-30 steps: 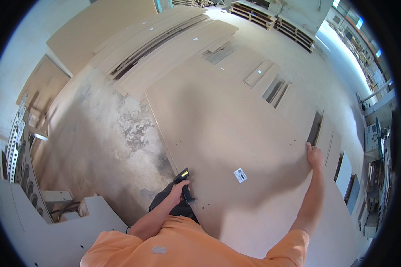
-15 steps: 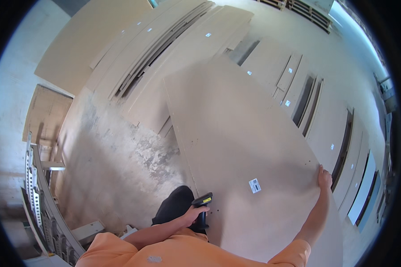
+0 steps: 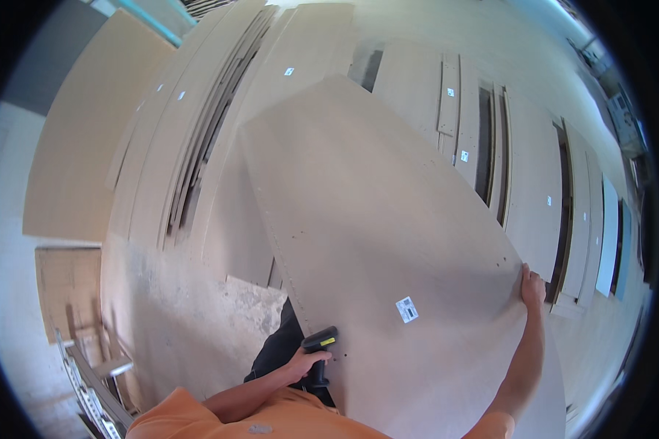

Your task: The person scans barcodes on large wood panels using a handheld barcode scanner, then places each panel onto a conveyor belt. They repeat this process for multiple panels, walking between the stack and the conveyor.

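A large beige board point(image 3: 373, 212) fills the middle in front of my body, tilted at an angle. It carries a small white label point(image 3: 407, 309) and several tiny drilled holes. My right hand point(image 3: 533, 286) grips the board's right edge, its fingers partly behind the panel. Near the lower left edge of the board, my left hand point(image 3: 304, 363) is wrapped round the handle of a black barcode scanner point(image 3: 320, 341) with a yellow sticker. The scanner's head points toward the board's face. My dark trouser leg shows beside the left edge.
Stacks of long labelled panels point(image 3: 315, 36) lie beyond the board, with more rows point(image 3: 527, 161) to the right. A big tan sheet point(image 3: 88, 139) stands at far left above a smaller brown board point(image 3: 69, 293). Perforated metal strips point(image 3: 95, 399) are at lower left.
The view has turned, so the stacks of panels at the left sit lower and further left. The board and the scanner have shifted slightly left in view; both hands keep their hold.
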### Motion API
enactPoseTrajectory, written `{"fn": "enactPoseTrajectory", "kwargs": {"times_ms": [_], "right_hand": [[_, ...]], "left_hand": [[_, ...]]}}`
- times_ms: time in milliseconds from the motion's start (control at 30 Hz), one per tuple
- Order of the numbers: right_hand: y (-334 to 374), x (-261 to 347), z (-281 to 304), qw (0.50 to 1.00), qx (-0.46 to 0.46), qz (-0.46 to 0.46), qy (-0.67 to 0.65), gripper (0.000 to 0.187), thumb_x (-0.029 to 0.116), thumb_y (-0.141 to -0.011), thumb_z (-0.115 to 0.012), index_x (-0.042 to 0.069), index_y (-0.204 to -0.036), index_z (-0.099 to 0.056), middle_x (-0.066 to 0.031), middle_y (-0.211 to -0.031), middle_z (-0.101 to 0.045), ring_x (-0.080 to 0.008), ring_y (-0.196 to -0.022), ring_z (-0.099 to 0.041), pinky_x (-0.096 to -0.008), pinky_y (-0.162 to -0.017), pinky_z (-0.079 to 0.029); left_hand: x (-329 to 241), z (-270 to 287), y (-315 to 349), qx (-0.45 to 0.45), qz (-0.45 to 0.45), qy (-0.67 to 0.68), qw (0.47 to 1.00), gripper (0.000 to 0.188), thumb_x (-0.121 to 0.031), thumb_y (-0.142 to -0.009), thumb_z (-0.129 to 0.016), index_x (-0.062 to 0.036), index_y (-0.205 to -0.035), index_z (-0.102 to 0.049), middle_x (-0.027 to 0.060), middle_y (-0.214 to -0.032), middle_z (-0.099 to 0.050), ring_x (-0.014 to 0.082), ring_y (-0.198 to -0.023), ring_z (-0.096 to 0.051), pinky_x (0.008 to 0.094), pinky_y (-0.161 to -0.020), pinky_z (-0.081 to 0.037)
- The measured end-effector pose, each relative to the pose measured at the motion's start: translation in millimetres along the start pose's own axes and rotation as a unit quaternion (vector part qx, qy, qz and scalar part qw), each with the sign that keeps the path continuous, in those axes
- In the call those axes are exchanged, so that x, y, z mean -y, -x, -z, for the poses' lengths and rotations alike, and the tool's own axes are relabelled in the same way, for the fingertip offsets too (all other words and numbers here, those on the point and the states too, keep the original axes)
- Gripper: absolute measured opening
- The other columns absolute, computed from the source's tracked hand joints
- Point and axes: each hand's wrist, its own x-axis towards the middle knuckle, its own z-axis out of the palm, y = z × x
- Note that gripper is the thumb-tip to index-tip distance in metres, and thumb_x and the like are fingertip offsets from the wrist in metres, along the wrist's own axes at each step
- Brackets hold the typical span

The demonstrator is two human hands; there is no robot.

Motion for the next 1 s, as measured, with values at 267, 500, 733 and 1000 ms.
{"fn": "enactPoseTrajectory", "kwargs": {"times_ms": [267, 500, 733, 1000], "right_hand": [[-9, 120, -21, 0.991, 0.009, 0.049, -0.125, 0.076, 0.06, -0.099, -0.03, -0.005, -0.102, -0.07, -0.0322, -0.107, -0.064, -0.0483, -0.109, -0.058, -0.0526, -0.097, -0.043], [177, -57, -69, 0.99, 0.058, -0.074, -0.106, 0.077, 0.06, -0.098, -0.037, -0.009, -0.09, -0.069, -0.0351, -0.09, -0.064, -0.0479, -0.093, -0.064, -0.0516, -0.086, -0.045], [256, -91, -60, 0.982, -0.012, -0.126, -0.142, 0.072, 0.056, -0.097, -0.046, -0.01, -0.083, -0.067, -0.0323, -0.08, -0.064, -0.0443, -0.079, -0.065, -0.0509, -0.074, -0.047], [258, 27, -83, 0.973, 0.008, -0.145, -0.18, 0.072, 0.061, -0.094, -0.047, -0.007, -0.086, -0.069, -0.0312, -0.089, -0.067, -0.0433, -0.087, -0.064, -0.0492, -0.081, -0.047]], "left_hand": [[-134, 161, -34, -0.055, -0.047, 0.029, 0.997, 0.022, -0.03, -0.084, -0.064, -0.0089, -0.081, -0.063, 0.0012, -0.07, -0.062, 0.0099, -0.049, -0.051, 0.0241, -0.039, -0.035], [-130, 175, -32, -0.053, -0.039, -0.046, 0.997, 0.022, -0.032, -0.082, -0.068, -0.01, -0.082, -0.063, 0.0001, -0.068, -0.061, 0.0089, -0.045, -0.05, 0.0239, -0.036, -0.034], [-38, 156, 17, 0.003, 0.004, -0.068, 0.998, 0.019, -0.027, -0.082, -0.071, -0.0091, -0.089, -0.066, 0.0016, -0.076, -0.064, 0.0128, -0.068, -0.06, 0.0291, -0.058, -0.048], [-52, 220, 37, -0.009, -0.1, -0.069, 0.993, 0.024, -0.027, -0.079, -0.074, -0.0075, -0.092, -0.066, 0.0017, -0.073, -0.064, 0.0112, -0.06, -0.059, 0.026, -0.051, -0.044]]}}
